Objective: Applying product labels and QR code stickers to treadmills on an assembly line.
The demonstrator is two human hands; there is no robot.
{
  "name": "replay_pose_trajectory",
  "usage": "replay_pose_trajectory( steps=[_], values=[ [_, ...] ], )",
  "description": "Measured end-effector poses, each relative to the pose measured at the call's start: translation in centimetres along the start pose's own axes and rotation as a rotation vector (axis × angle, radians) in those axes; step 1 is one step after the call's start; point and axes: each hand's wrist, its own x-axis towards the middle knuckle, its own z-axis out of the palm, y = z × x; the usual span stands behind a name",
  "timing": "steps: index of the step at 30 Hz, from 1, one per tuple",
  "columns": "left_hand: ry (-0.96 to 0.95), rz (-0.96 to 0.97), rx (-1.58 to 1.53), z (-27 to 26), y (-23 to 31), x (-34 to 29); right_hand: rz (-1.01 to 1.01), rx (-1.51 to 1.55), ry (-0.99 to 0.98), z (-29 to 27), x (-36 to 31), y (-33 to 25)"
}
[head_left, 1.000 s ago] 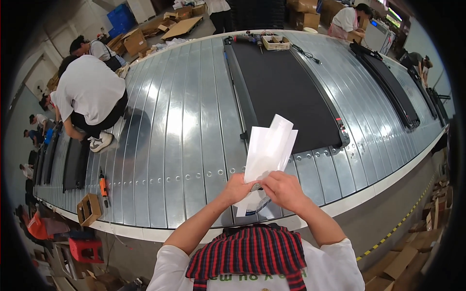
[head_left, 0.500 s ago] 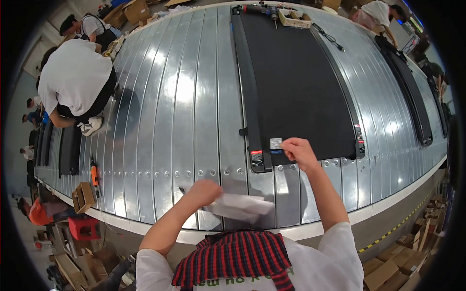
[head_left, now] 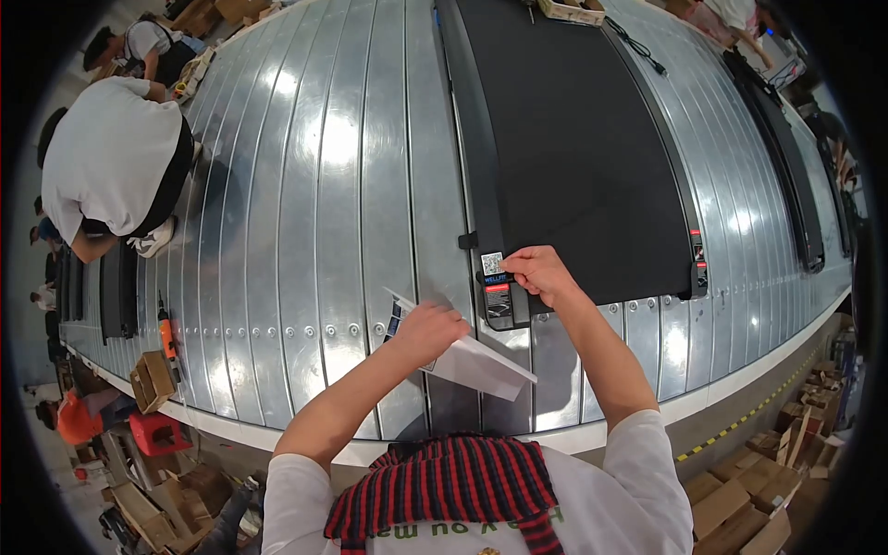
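Well, my right hand [head_left: 544,275] pinched a small label [head_left: 491,265] by its edge at the black panel's [head_left: 573,157] near left corner, just beyond the red-and-black sticker [head_left: 498,302] there, probably so that its patterned face was left uncovered. Whether the label touched the panel, I couldn't tell. My left hand [head_left: 428,333] was closed on folded white sheets [head_left: 486,368], to the left of the panel's near end and nearer my body, presumably to keep them off that corner. The panel lay flat on the metal table [head_left: 277,277], perhaps for steady support. Well to the panel's left, beside an orange power tool [head_left: 166,338], sat a small brown box [head_left: 153,381], open-topped, its contents too small to make out. At the panel's far end was a pale tray [head_left: 572,14], partly out of view, its contents unclear.
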Motion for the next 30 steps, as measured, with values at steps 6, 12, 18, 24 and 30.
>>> replay_pose_trajectory(
  steps=[6,12,18,24,30],
  values=[
    [0.088,0.037,-0.017,-0.8,-0.1,0.9,-0.028,0.013,0.067,0.6,-0.1,0.3],
    [0.116,0.045,0.004,-0.8,-0.1,1.0,-0.042,0.006,0.091,1.0,-0.3,0.1],
    [0.144,0.052,0.009,-0.7,-0.5,0.6,-0.042,-0.005,0.117,1.1,-0.4,0.0],
    [0.155,0.053,0.030,-0.8,-0.8,0.6,-0.055,0.008,0.122,1.2,-0.2,0.2],
    [0.147,0.039,0.043,-1.4,-0.8,1.5,-0.074,0.009,0.134,1.2,0.0,0.5]
  ],
)
